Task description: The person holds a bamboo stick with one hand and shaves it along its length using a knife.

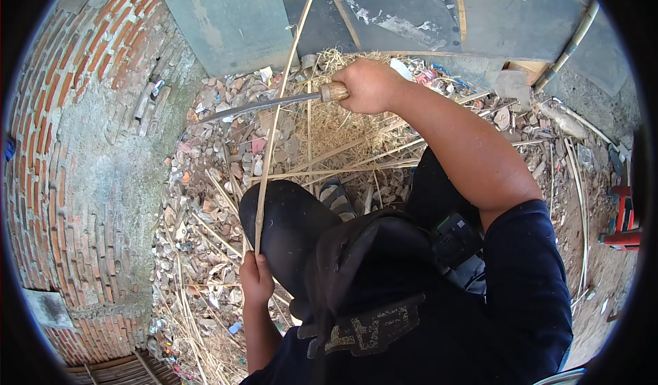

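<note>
My left hand (257, 280) grips the lower end of a long, pale bamboo strip (272, 128), close beside my left knee. The strip slants up and away, its far tip reaching in front of the grey panels. In my right hand (370, 85), closed around a wooden handle, is a long-bladed knife (274, 102). Its dark blade points left and crosses the strip partway along its length. Whether the edge touches the strip or passes just over it, I cannot tell. Below the knife lies a heap of straw-coloured shavings (343, 128).
Stones and litter cover the ground, with more bamboo strips (343, 171) lying across it. A brick wall (75, 179) rises on the left, and grey panels (404, 15) close off the far side. A pole (567, 48) leans at far right, near a red object (622, 220).
</note>
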`<action>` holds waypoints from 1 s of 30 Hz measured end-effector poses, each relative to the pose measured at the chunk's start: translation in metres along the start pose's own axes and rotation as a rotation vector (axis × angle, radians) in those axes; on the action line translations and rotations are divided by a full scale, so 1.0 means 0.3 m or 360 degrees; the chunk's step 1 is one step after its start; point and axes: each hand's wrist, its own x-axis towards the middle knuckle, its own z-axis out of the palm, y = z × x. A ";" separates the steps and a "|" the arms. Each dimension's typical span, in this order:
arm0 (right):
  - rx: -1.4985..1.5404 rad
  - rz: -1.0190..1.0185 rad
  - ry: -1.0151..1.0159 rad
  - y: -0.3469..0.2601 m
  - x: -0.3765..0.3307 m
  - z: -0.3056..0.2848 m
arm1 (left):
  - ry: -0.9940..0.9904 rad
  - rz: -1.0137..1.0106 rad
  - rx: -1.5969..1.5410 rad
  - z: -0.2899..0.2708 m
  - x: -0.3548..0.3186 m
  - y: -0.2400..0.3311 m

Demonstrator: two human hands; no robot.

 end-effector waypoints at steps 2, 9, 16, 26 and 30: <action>0.0008 -0.0006 -0.0002 -0.004 -0.004 -0.004 | 0.0006 0.0002 -0.0011 0.003 -0.002 -0.003; 0.0039 -0.0143 0.0165 0.025 -0.002 0.014 | 0.0011 0.0009 -0.0045 0.011 0.001 -0.016; 0.0044 -0.0164 0.0168 0.025 0.001 0.014 | -0.0005 -0.0027 -0.0086 0.014 -0.001 -0.043; 0.0043 -0.0138 0.0157 0.021 -0.006 0.013 | 0.0017 0.0025 -0.0074 0.018 -0.002 -0.047; -0.0019 -0.0087 0.0126 0.014 -0.008 -0.016 | 0.0016 0.0030 -0.0057 0.016 -0.002 -0.045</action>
